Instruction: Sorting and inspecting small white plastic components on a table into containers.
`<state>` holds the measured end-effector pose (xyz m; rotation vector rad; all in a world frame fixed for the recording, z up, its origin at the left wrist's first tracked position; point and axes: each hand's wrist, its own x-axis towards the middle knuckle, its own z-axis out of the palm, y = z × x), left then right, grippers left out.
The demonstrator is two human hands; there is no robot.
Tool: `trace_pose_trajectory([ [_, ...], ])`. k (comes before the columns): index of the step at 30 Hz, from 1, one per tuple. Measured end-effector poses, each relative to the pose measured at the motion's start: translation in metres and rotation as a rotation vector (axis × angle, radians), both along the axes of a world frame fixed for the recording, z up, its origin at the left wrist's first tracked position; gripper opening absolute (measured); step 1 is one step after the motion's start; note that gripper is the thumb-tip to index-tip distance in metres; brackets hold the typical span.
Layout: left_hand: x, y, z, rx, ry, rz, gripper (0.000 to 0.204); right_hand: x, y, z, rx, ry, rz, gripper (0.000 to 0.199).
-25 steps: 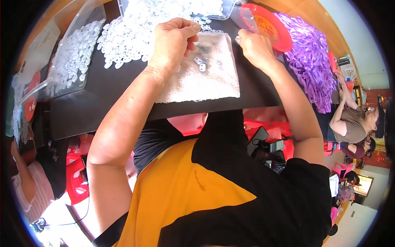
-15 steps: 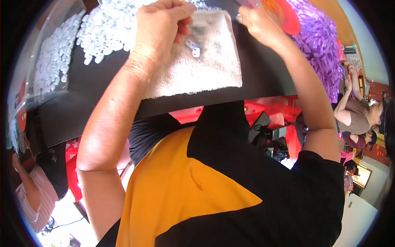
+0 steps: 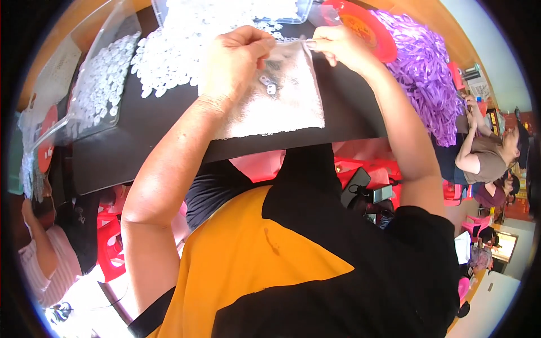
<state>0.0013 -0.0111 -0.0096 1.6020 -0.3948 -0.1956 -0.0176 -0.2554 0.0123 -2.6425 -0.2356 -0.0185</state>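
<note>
My left hand (image 3: 236, 62) hovers over the top of a white towel (image 3: 282, 112) spread on the black table (image 3: 141, 141). Its fingertips are pinched together on a small pale piece that I can barely make out. My right hand (image 3: 338, 48) is close beside it, with thumb and forefinger pinched at the towel's top right corner, also on something tiny. Two small white plastic parts (image 3: 267, 85) lie on the towel just below my left hand. Right behind the towel is a heap of white plastic pieces (image 3: 180, 45).
Clear bags of white pieces (image 3: 96, 84) lie at the table's left end. At the back right are a red plate (image 3: 363, 28) and a pile of purple ribbons (image 3: 422, 73). People sit to the right (image 3: 484, 155) and at the lower left (image 3: 51, 253), with red stools (image 3: 110, 248) under the table.
The view has shifted, so the towel and both hands sit lower and more central. My hands have stayed close together at the towel's top edge, still pinched.
</note>
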Motion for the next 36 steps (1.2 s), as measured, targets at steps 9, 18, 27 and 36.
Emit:
trace_pose_trajectory([
  [9,-0.011,0.0,0.009,-0.015,-0.185,-0.258,0.028,-0.036,0.053,0.033,0.558,0.188,-0.01,0.026],
  [18,-0.012,-0.006,0.007,-0.054,-0.274,-0.258,0.015,-0.042,0.042,0.018,0.782,0.171,-0.009,0.027],
  [27,-0.007,0.004,-0.003,-0.191,-0.286,-0.305,0.013,-0.032,0.064,0.019,0.79,0.15,0.044,0.024],
  [36,0.031,0.109,0.077,0.446,-1.159,0.47,0.009,0.013,0.042,0.008,0.747,-0.028,0.006,0.023],
])
